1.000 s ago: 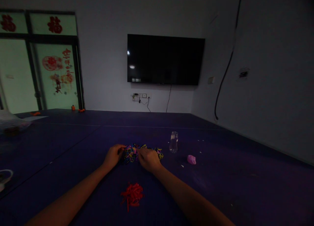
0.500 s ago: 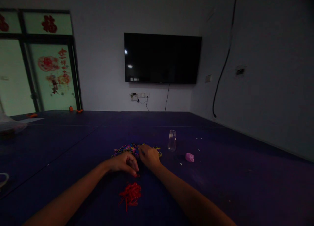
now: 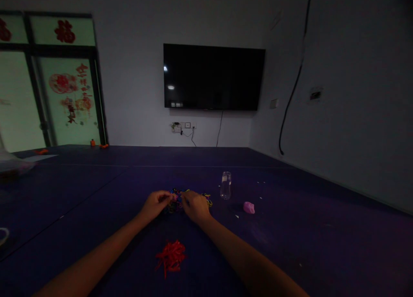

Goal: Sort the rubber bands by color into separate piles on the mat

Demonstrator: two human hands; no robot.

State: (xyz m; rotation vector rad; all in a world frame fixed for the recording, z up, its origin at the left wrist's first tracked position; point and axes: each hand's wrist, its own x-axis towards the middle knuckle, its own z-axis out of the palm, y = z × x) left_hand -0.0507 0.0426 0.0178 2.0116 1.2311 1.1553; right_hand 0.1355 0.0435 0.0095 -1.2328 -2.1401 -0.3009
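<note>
A multicoloured heap of thin bands lies on the dark purple table, partly covered by both hands. My left hand is at the heap's left side, thumb and fingertips pressed together; what they pinch is too small to make out. My right hand rests over the right part of the heap with its fingers curled in, their tips hidden among the bands. Nearer to me, a separate pile of red bands lies between my forearms.
Right of the heap stands a clear glass bottle, with a pink lump beyond it to the right. White scraps dot the table. At the left edge are a clear plastic bag and a white ring.
My left hand has moved forward from above the red pile to the left side of the multicoloured heap. My right hand has barely shifted.
</note>
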